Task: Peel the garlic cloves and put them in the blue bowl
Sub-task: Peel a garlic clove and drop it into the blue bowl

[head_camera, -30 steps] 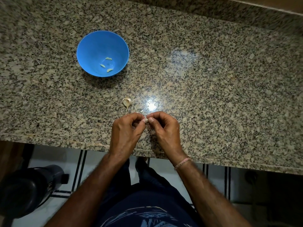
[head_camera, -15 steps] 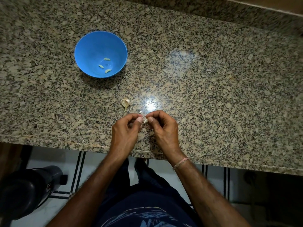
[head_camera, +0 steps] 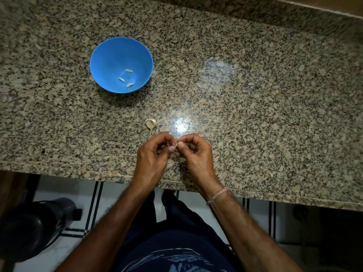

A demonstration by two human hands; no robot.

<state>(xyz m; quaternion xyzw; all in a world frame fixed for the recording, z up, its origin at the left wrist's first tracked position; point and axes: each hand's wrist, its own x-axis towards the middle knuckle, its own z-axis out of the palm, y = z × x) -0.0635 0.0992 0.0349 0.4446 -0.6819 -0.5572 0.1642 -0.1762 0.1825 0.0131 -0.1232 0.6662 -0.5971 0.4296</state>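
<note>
A blue bowl (head_camera: 110, 55) stands on the granite counter at the upper left, with three peeled garlic cloves (head_camera: 128, 70) lying in its bottom. Near the counter's front edge my left hand (head_camera: 151, 154) and my right hand (head_camera: 194, 152) meet fingertip to fingertip, both pinching one small garlic clove (head_camera: 176, 144), mostly hidden by the thumbs. Just beyond my left hand lies a remnant of the garlic bulb (head_camera: 150, 123) with its papery skin. Small skin flakes (head_camera: 170, 132) lie beside it.
The speckled granite counter (head_camera: 255, 105) runs across the view, with a raised back ledge at the top. Its front edge crosses under my wrists. Below it are a tiled floor and a dark round object (head_camera: 33, 226) at the lower left.
Both hands stay together on the clove, shifting only slightly while the fingertips work at it. The bowl and bulb remnant have not moved.
</note>
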